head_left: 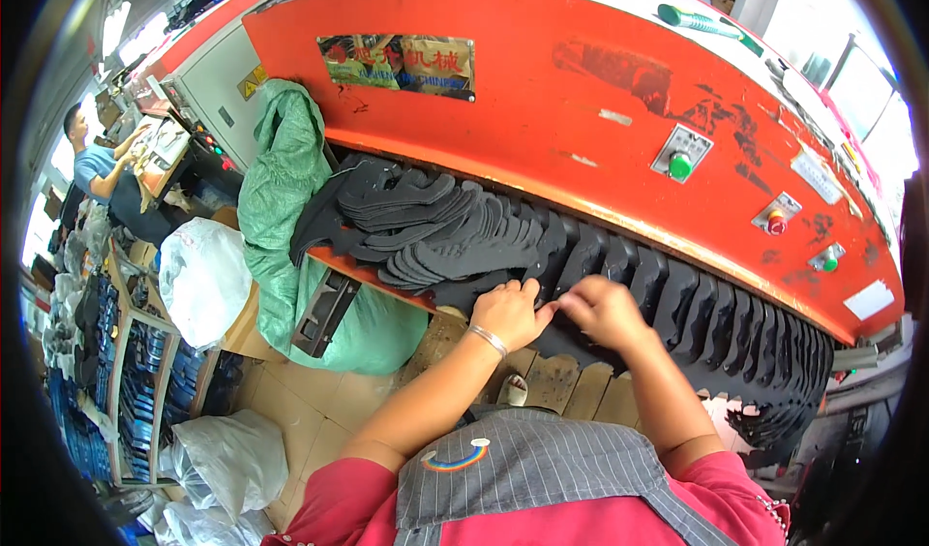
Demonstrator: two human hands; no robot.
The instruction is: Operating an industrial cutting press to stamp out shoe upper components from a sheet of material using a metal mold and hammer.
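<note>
Both hands are at the near edge of a black foam sheet (668,304) with rows of sole-shaped cuts, under a red machine. My left hand (511,316), with a bracelet on its wrist, has its fingers bent over the sheet's edge, thumb pointing right. Close by on the right, my right hand (607,314) is curled, its fingertips pinched near my left thumb. Slight blur hides what lies between its fingers. Beyond my left hand, several loose black sole-shaped pieces (474,236) are piled in overlapping stacks.
The red machine (523,81) spans the far side, with a green button (680,166) and a red button (776,221). At left are a green woven sack (281,159), a white plastic bag (203,280) and a loaded shelf rack (164,401). Another person (102,168) works further back.
</note>
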